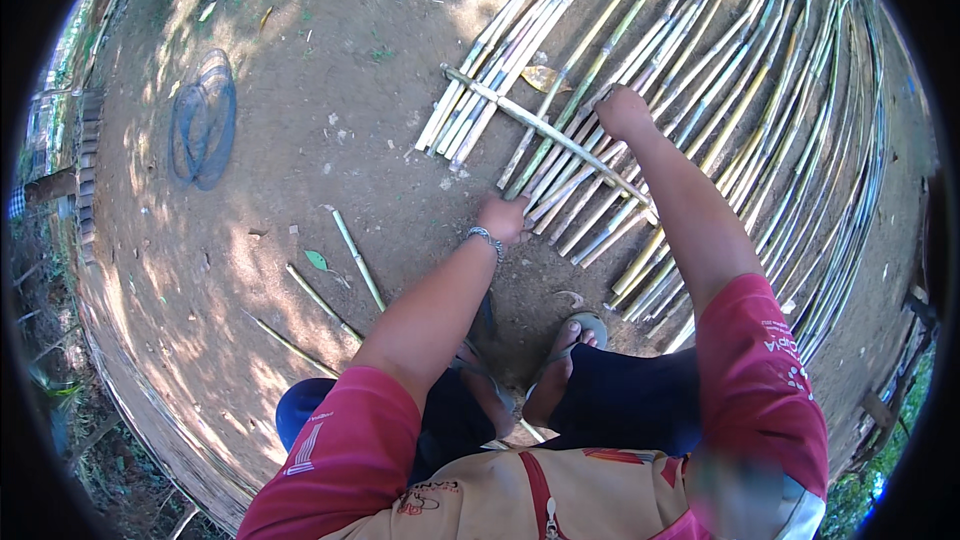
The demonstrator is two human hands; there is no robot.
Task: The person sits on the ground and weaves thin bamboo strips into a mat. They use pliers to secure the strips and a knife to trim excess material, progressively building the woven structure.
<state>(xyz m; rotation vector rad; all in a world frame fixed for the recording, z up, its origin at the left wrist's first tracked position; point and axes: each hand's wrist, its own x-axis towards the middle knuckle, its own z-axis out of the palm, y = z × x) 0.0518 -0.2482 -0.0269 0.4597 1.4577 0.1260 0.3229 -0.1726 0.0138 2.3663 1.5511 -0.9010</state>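
Long, thin jointed canes lie side by side on the ground, fanning away from me. A shorter crosspiece stick runs across them near their close ends. My left hand, with a chain bracelet at the wrist, is closed at the near end of a cane just left of the middle of the row; its fingertips are partly hidden. Farther up and to the right, past the crosspiece, my right hand makes a fist around a cane, its fingers mostly turned out of sight. A separate bundle of canes lies under the crosspiece's left end.
To the left, a dark mesh net lies on the bare earth. Several short cut sticks are near my left arm. A dry brown leaf rests among the canes. My sandalled feet are close to the cane ends.
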